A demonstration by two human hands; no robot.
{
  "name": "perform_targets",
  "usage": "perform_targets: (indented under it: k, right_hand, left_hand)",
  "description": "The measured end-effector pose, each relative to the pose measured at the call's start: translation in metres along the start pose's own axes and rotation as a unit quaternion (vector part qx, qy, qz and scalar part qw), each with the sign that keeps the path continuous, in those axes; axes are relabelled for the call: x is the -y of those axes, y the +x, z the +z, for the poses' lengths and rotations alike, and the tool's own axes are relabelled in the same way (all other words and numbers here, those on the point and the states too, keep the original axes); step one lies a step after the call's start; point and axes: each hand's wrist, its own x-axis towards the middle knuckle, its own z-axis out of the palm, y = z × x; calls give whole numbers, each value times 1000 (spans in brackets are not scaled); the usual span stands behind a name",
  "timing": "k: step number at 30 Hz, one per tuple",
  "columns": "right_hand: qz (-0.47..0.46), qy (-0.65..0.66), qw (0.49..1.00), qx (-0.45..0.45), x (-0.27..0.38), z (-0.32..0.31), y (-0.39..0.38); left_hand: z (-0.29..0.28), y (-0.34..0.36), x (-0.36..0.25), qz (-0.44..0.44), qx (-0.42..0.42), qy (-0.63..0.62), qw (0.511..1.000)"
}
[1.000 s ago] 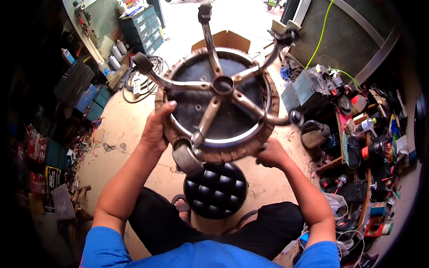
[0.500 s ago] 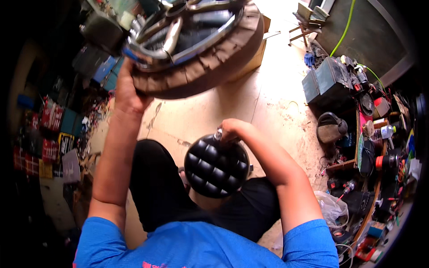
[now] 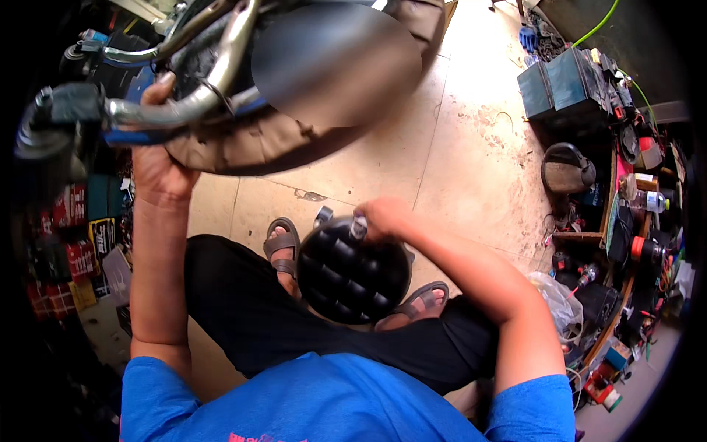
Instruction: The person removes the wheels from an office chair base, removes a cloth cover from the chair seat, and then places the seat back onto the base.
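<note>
My left hand is closed on the rim of a large round seat, held up with its underside showing. Brown pleated cloth wraps its edge; bent chrome tubes and a dark caster are attached, and part of it is smeared. Between my feet stands a small round stool with a black, button-tufted top and a caster beside it. My right hand is at the stool's far edge, fingers curled around a small silvery part, whose kind I cannot make out.
To the right, a dark grey box stands near a brown jug-shaped thing and cluttered wooden shelves with bottles and tools. A plastic bag lies by my right elbow. Red boxes are stacked at left.
The large seat has swung left and closer with my left hand, bringing more chrome tube and a caster into view. My knees have spread and my sandalled feet now show beside the stool.
</note>
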Motion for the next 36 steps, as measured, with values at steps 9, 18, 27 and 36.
perform_targets:
  k: [9, 18, 27, 36]
  right_hand:
    - [71, 71, 995, 26, 78, 117, -33]
    - [99, 64, 992, 54, 109, 155, -28]
    - [148, 19, 985, 81, 95, 88, -34]
    - [145, 597, 682, -397, 131, -69, -149]
  left_hand:
    - [10, 48, -13, -93, -58, -29, 994]
    - [13, 81, -4, -42, 21, -26, 999]
    - [33, 61, 19, -58, 100, -100, 988]
    - [-8, 24, 45, -63, 6, -60, 996]
